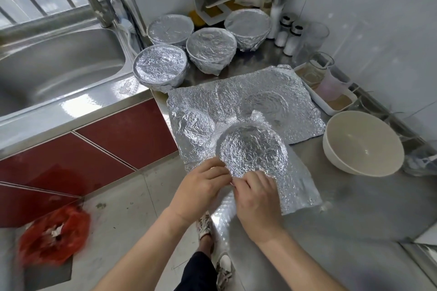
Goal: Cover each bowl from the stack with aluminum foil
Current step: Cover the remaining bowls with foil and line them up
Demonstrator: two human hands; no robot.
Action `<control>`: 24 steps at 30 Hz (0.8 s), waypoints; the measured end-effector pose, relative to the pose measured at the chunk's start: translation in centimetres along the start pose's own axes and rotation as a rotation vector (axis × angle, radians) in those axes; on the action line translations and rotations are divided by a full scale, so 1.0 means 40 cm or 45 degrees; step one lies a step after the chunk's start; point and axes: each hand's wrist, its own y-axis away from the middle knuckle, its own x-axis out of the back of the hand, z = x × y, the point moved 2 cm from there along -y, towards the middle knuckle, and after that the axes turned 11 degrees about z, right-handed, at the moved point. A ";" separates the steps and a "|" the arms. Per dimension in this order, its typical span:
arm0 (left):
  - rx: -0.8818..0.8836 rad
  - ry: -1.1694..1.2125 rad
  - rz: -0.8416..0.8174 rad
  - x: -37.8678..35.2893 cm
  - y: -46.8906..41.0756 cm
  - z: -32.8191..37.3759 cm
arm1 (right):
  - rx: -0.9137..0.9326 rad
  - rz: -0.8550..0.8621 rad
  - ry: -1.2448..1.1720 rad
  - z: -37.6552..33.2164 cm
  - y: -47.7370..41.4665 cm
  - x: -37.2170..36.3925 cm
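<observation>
Left hand and right hand: were side by side, fingers curled, each pinching the foil sheet at the near rim of the bowl.

Bowl: stood near the front edge of the steel surface, its mouth wholly under foil. Loose foil trailed to the right and towards the person.

Second foil sheet: lay flat just behind, creased with round imprints.

Uncovered white bowl: stood upright to the right, near the foil.

Four foil-covered bowls: were clustered at the back of the surface, beside the sink.

Shakers: stood at the back right, by the wall.

Red plastic bag: lay on the floor below the sink.
</observation>
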 end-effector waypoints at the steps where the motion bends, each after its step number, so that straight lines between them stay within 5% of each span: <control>1: 0.015 -0.014 -0.023 0.001 0.009 -0.007 | 0.005 -0.031 -0.045 0.001 0.000 -0.001; 6: 0.095 -0.045 -0.022 0.009 0.014 -0.006 | -0.035 -0.067 -0.245 0.056 -0.003 0.039; 24: -0.090 -0.020 -0.099 -0.041 0.004 0.015 | 0.291 -0.104 -0.023 0.079 -0.009 0.035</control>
